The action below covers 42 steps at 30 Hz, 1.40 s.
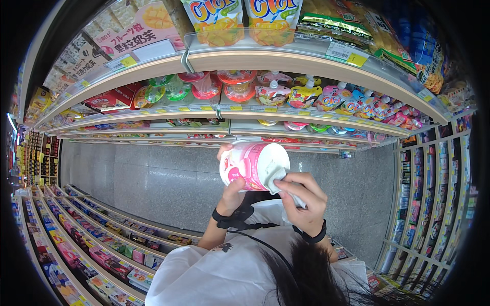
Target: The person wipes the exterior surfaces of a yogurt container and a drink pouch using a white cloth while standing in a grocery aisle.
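A pink and white tub (pixel 244 162) lies tilted on its side in front of my chest, its round white end facing right. My left hand (pixel 232 195) grips it from the left, with the thumb on the near side and fingertips showing at the far side. My right hand (pixel 306 201) pinches a crumpled whitish cloth (pixel 276 176), perhaps a wipe, between thumb and fingers. The cloth presses against the tub's white end. Part of the cloth is hidden by my right fingers.
Ahead stands a shelf (pixel 306 64) with spouted pouches (pixel 272 93), lidded jelly cups (pixel 237 84) and large orange-fruit bags (pixel 217 20). More stocked shelves (pixel 97 229) run along the left and behind. A rack (pixel 411 204) stands at right. Grey tiled floor (pixel 143 168) lies below.
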{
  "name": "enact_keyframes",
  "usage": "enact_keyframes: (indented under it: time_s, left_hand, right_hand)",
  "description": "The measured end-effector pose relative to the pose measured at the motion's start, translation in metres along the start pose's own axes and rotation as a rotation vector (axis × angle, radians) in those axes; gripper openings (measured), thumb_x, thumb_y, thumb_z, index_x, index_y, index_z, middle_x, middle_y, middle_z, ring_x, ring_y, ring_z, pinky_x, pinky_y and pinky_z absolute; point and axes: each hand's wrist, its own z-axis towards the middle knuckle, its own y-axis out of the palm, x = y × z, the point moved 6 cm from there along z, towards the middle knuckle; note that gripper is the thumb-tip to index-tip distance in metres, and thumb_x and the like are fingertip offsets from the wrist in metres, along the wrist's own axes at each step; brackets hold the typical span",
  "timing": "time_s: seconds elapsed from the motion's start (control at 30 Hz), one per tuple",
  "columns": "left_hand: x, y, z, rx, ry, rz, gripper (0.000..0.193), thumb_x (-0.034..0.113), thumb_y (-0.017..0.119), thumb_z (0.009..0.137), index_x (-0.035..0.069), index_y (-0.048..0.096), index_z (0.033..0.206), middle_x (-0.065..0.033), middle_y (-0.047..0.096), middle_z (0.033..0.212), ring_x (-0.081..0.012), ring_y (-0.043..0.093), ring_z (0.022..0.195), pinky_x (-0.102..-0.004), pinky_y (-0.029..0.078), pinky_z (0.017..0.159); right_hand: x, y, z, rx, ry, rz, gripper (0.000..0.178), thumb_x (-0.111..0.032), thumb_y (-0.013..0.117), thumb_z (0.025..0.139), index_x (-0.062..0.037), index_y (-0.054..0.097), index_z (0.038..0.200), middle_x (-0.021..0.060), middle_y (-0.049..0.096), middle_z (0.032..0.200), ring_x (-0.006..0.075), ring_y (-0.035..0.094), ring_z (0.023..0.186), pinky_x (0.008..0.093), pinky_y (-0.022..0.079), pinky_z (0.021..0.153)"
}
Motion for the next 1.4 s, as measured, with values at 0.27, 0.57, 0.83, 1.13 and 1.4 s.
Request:
enact_keyframes:
  time_s: [0.27, 0.57, 0.83, 1.13, 1.4]
  left_hand:
    - [-0.008, -0.007, -0.007, -0.257, 0.028, 0.095, 0.088, 0.019, 0.08, 0.065, 0.017, 0.021, 0.13, -0.0149, 0.037, 0.131, -0.0283, 0.044, 0.12, -0.0407, 0.039, 0.099]
    - [0.006, 0.022, -0.004, -0.691, 0.317, 0.315, 0.084, 0.02, 0.085, 0.062, 0.026, 0.033, 0.127, -0.0302, 0.024, 0.139, -0.0441, 0.033, 0.127, -0.0504, 0.035, 0.098]
    - [0.002, 0.024, -0.008, -0.625, 0.251, 0.235, 0.078, 0.027, 0.085, 0.062, 0.032, 0.036, 0.122, -0.0323, 0.027, 0.136, -0.0422, 0.041, 0.12, -0.0497, 0.041, 0.094]
    - [0.01, 0.027, -0.017, -0.246, 0.072, -0.102, 0.085, 0.043, 0.078, 0.068, 0.029, 0.022, 0.131, -0.0248, 0.038, 0.132, -0.0383, 0.047, 0.118, -0.0522, 0.048, 0.09]
    - [-0.004, -0.019, -0.019, 0.028, 0.142, 0.016, 0.089, 0.031, 0.077, 0.074, 0.022, 0.01, 0.131, -0.0168, 0.035, 0.13, -0.028, 0.044, 0.119, -0.0419, 0.043, 0.097]
  right_hand:
    - [-0.004, -0.006, 0.01, 0.024, -0.106, 0.03, 0.029, 0.008, 0.068, 0.067, -0.0022, 0.07, 0.094, 0.0102, 0.063, 0.089, 0.0233, 0.061, 0.076, 0.0301, 0.048, 0.067]
    - [0.02, -0.02, 0.018, -0.041, 0.246, 0.117, 0.013, 0.001, 0.06, 0.082, 0.001, 0.067, 0.093, 0.0154, 0.067, 0.097, 0.0299, 0.063, 0.096, 0.0382, 0.048, 0.086]
    - [-0.02, -0.015, 0.013, -0.286, -0.222, 0.233, 0.013, 0.0, 0.063, 0.077, 0.0017, 0.067, 0.089, 0.0146, 0.067, 0.097, 0.0315, 0.063, 0.1, 0.0388, 0.05, 0.086]
    - [0.033, -0.015, -0.013, -0.027, 0.292, 0.252, 0.016, -0.003, 0.063, 0.084, 0.0029, 0.066, 0.098, 0.0148, 0.068, 0.097, 0.0219, 0.066, 0.09, 0.0301, 0.051, 0.078]
    - [0.003, 0.025, -0.037, 0.11, 0.174, 0.139, 0.024, 0.006, 0.066, 0.077, 0.0052, 0.066, 0.101, 0.0204, 0.066, 0.102, 0.0259, 0.066, 0.095, 0.0309, 0.051, 0.084]
